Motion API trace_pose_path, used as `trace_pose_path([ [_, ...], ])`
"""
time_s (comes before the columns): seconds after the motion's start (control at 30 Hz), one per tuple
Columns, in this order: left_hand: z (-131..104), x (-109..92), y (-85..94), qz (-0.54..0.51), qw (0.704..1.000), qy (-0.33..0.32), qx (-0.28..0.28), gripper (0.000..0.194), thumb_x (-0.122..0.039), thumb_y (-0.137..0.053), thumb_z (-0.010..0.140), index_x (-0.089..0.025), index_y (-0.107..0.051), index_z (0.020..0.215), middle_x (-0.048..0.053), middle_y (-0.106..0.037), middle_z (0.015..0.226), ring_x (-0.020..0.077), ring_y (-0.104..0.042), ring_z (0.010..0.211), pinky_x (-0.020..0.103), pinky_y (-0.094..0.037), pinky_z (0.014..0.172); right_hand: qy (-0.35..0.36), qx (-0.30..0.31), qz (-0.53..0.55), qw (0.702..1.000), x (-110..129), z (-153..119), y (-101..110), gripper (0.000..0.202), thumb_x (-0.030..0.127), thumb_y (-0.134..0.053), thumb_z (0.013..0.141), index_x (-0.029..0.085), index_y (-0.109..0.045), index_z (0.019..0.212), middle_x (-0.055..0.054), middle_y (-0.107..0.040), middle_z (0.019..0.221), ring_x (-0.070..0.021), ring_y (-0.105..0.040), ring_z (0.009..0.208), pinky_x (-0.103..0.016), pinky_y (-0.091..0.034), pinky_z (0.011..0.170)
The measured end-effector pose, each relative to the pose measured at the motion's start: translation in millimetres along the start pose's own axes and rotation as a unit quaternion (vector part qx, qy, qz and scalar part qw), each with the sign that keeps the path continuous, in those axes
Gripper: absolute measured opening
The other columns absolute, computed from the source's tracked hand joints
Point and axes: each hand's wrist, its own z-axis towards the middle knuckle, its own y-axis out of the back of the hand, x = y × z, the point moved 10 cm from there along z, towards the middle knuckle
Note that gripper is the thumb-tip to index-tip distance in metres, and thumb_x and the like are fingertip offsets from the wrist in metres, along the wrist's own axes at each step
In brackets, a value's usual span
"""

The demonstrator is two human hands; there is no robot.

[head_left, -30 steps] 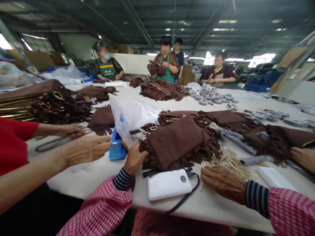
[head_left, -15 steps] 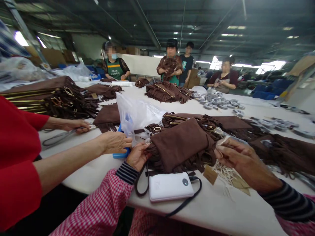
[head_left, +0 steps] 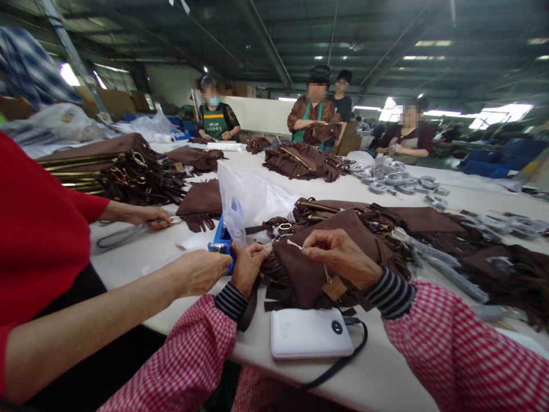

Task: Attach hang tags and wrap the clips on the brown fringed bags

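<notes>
The left fingers are pinched together at the left corner of a brown bag, though what small part they grip is partly hidden. The right fingers, above the bag, pinch a thin white cord, its end pointing toward the left ones. A cardboard tag hangs below the right fingers, against the bag. The cord could slip from the fingertips, being so fine, or snag in the fringe if it sagged; a bump from the co-worker's hand, close beside the left fingers, could upset the grip. The bag lies flap-like and slightly rumpled, plain and matt, with strips of fringe along its edges. Nearer the person than the fingers, a white power bank with a black cable sits on the table; beyond them stands a clear plastic sack.
</notes>
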Motion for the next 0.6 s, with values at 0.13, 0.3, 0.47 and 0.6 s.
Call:
trace_pose_path([
  [0.13,4,-15,2.2,0.039,0.998,-0.044,0.006,0.019,-0.029,-0.077,0.068,-0.014,-0.067,0.061,0.0,-0.058,0.059,0.0134,-0.051,0.059,0.023,-0.04,0.054,0.066,0.052,-0.074,0.994,5,18,-13,0.023,0.036,-0.068,0.079,0.015,-0.064,0.071,0.0,-0.056,0.069,-0.0123,-0.049,0.065,-0.025,-0.038,0.059],
  [0.3,-11,-58,9.8,0.097,0.98,-0.163,-0.067,0.011,-0.014,-0.076,0.07,-0.02,-0.071,0.062,0.004,-0.063,0.093,0.0213,-0.056,0.098,0.028,-0.045,0.089,0.029,0.061,0.02,0.998,-5,22,-15,0.026,0.04,-0.069,0.081,0.015,-0.062,0.078,-0.004,-0.066,0.082,-0.0141,-0.058,0.073,-0.024,-0.043,0.061],
  [0.47,-14,-69,3.3,0.083,0.983,-0.152,-0.051,0.013,-0.025,-0.074,0.077,-0.02,-0.07,0.066,0.005,-0.064,0.082,0.0208,-0.06,0.087,0.025,-0.05,0.072,-0.042,0.081,0.117,0.989,-19,19,-32,0.031,0.043,-0.07,0.08,0.016,-0.056,0.084,0.001,-0.063,0.068,-0.006,-0.046,0.049,-0.017,-0.028,0.043],
  [0.6,-2,-27,-4.6,-0.111,0.994,0.006,0.003,0.017,-0.03,-0.074,0.076,-0.014,-0.069,0.08,0.004,-0.067,0.071,0.0145,-0.064,0.06,0.018,-0.044,0.046,-0.035,0.078,0.061,0.994,-15,22,-39,0.022,0.034,-0.068,0.079,0.015,-0.058,0.077,0.004,-0.056,0.057,-0.0047,-0.04,0.045,-0.016,-0.025,0.041],
])
